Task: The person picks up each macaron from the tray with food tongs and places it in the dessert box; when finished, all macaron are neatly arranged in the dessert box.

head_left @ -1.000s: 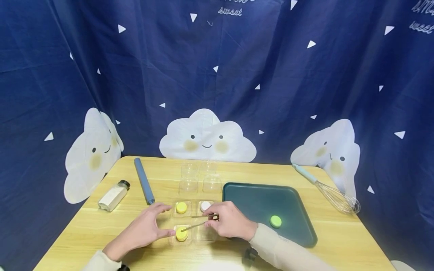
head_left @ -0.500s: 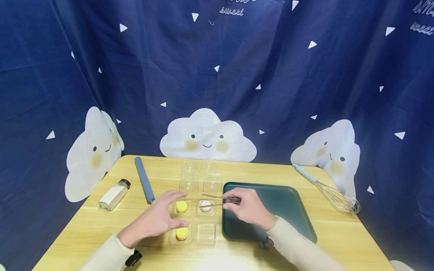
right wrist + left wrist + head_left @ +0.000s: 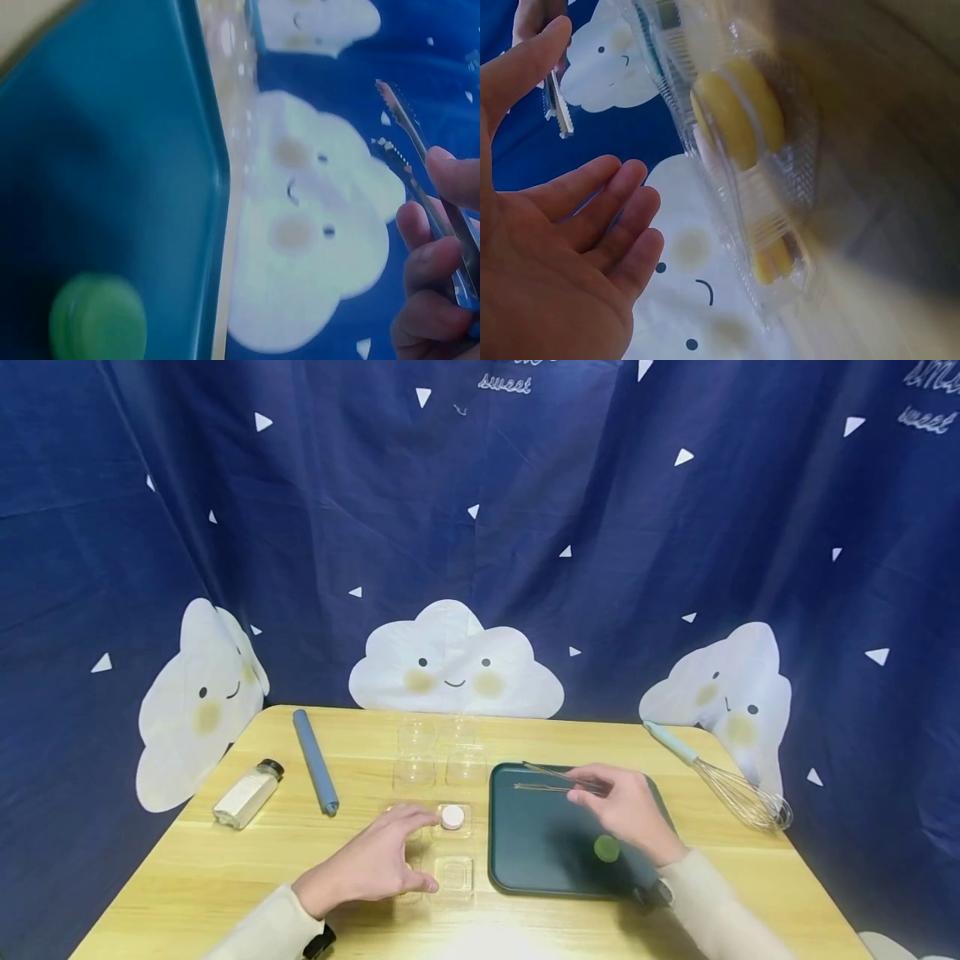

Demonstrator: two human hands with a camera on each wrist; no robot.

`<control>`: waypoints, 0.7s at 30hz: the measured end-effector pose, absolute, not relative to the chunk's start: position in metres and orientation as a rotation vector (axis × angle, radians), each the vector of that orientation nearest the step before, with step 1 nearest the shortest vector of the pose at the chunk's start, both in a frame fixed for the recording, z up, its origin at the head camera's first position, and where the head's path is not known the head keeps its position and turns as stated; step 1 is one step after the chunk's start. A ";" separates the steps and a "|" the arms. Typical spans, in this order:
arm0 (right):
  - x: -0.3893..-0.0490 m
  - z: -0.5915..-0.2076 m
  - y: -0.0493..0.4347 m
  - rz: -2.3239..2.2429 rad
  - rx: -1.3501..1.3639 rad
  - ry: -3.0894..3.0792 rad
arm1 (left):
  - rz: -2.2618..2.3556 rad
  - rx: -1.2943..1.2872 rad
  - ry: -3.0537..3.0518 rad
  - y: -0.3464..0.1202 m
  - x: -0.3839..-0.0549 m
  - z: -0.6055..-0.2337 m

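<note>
My right hand (image 3: 626, 806) holds metal tongs (image 3: 551, 779) over the dark green tray (image 3: 525, 852); their serrated tips (image 3: 390, 142) are apart with nothing between them. A green macaron (image 3: 607, 848) lies on the tray below that hand. My left hand (image 3: 375, 860) hovers over the left side of a clear plastic container (image 3: 454, 875), thumb and fingers spread and holding nothing. In the head view it hides the yellow macarons, which the left wrist view shows as a nearer yellow macaron (image 3: 739, 112) and a farther one (image 3: 772, 259). A white macaron (image 3: 452, 817) sits in the back right compartment.
Clear domed lids (image 3: 467, 766) stand behind the container. On the left lie a blue-grey rolling pin (image 3: 316, 764) and a jar of pale powder with a black cap (image 3: 249, 795). A whisk (image 3: 720, 781) lies right of the tray.
The right hand has moved right with the tongs, from above the container to above the tray. The left hand has shifted right, covering the yellow macarons. The white macaron stays in its compartment.
</note>
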State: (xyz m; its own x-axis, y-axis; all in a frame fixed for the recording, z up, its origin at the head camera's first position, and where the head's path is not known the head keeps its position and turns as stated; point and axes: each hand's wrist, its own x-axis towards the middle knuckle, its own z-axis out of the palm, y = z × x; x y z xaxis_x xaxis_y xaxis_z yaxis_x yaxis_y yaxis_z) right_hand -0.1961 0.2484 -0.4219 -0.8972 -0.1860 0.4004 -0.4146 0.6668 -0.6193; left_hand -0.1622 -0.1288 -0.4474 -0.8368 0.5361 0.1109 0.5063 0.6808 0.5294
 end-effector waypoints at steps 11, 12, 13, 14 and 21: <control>-0.185 -0.426 0.311 1.000 0.357 -2.689 | 0.746 0.958 2.845 -0.127 -0.160 -0.455; -0.183 -0.426 0.315 0.994 0.354 -2.695 | 0.751 0.960 2.840 -0.127 -0.160 -0.455; -0.181 -0.426 0.319 0.982 0.349 -2.706 | 0.748 0.959 2.835 -0.127 -0.160 -0.455; -0.179 -0.427 0.322 0.983 0.345 -2.713 | 0.746 0.959 2.831 -0.127 -0.160 -0.455; -0.172 -0.438 0.338 0.997 0.355 -2.773 | 0.733 0.945 2.820 -0.126 -0.159 -0.456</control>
